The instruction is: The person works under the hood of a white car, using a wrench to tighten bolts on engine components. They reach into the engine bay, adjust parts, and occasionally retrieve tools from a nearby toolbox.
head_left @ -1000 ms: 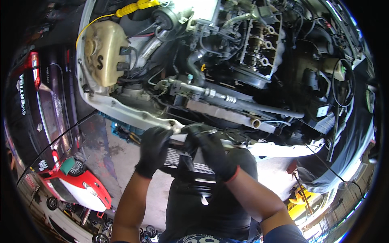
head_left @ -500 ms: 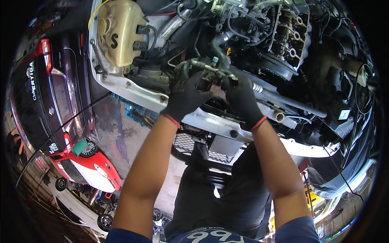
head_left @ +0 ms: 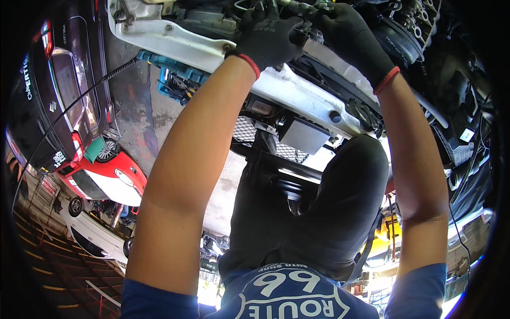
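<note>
Both of my hands, in black gloves with red cuffs, reach into a car's open engine bay at the top of the view. Between them runs a short metal pipe (head_left: 293, 6), partly cut off by the upper edge. My left hand (head_left: 270, 38) has its fingers bent up around the pipe's left end, with the thumb pointing right; its fingertips are partly hidden. Curled over the right end is my right hand (head_left: 348, 37), its fingers closed. Just below both gloves lies the white front crossmember (head_left: 297, 98) of the car.
An exposed valve train (head_left: 422, 18) and a toothed pulley (head_left: 401, 45) are right of my hands. A teal tool case (head_left: 180, 80) lies on the floor at left. A dark car (head_left: 58, 74) and a red-and-white car (head_left: 114, 178) stand farther left. A thin black rod (head_left: 79, 103) crosses there.
The view has tilted down and back, so the engine bay and my hands sit higher in the picture. My hands stay at the pipe; the left thumb now points more to the right.
</note>
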`<act>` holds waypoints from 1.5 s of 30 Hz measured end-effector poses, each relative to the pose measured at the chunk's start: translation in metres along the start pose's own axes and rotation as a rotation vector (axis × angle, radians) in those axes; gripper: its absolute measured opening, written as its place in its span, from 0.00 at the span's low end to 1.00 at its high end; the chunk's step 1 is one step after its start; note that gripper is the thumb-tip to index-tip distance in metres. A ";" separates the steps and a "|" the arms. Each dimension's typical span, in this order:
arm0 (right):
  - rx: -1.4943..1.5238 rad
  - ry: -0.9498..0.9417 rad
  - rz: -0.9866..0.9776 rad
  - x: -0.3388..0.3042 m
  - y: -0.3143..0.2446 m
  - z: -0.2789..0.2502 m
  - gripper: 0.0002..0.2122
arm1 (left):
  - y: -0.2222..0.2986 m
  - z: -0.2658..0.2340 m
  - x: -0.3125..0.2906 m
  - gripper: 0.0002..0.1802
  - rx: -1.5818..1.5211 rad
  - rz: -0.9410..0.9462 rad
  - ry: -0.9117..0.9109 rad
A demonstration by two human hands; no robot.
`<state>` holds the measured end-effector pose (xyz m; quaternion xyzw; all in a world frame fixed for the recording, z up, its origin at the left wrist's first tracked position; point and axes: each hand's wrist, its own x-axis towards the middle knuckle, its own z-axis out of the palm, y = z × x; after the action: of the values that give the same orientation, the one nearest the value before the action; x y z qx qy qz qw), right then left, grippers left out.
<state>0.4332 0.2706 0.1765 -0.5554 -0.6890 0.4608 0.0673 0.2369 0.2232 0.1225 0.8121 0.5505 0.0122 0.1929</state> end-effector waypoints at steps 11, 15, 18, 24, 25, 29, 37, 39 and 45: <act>-0.256 -0.053 -0.544 0.016 -0.021 -0.023 0.10 | -0.068 -0.067 -0.038 0.21 -0.021 -0.311 0.339; -0.370 -0.105 -0.594 0.038 -0.021 -0.027 0.12 | -0.064 -0.064 -0.035 0.22 -0.040 -0.354 0.340; -0.348 -0.209 -0.440 0.049 -0.047 -0.023 0.14 | -0.086 -0.053 -0.041 0.23 0.035 -0.352 0.318; -0.378 -0.179 -0.362 0.048 -0.048 -0.017 0.16 | -0.080 -0.050 -0.038 0.22 0.153 -0.336 0.322; -0.254 -0.125 -0.454 0.042 -0.052 -0.017 0.16 | -0.080 -0.050 -0.039 0.22 0.146 -0.352 0.299; -0.239 -0.203 -0.253 0.030 -0.054 -0.023 0.12 | -0.086 -0.050 -0.038 0.22 0.060 -0.299 0.340; -0.067 -0.037 -0.103 0.007 -0.025 -0.006 0.13 | -0.065 -0.065 -0.033 0.23 -0.029 -0.416 0.280; 0.050 0.002 -0.101 0.003 -0.005 -0.010 0.12 | -0.067 -0.060 -0.035 0.23 0.033 -0.399 0.353; 0.038 -0.045 -0.045 -0.011 -0.026 -0.008 0.10 | -0.080 -0.048 -0.043 0.23 0.114 -0.353 0.407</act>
<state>0.4239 0.2665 0.2038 -0.5279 -0.6938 0.4844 0.0727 0.1379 0.2244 0.1487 0.6939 0.7109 0.1103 0.0312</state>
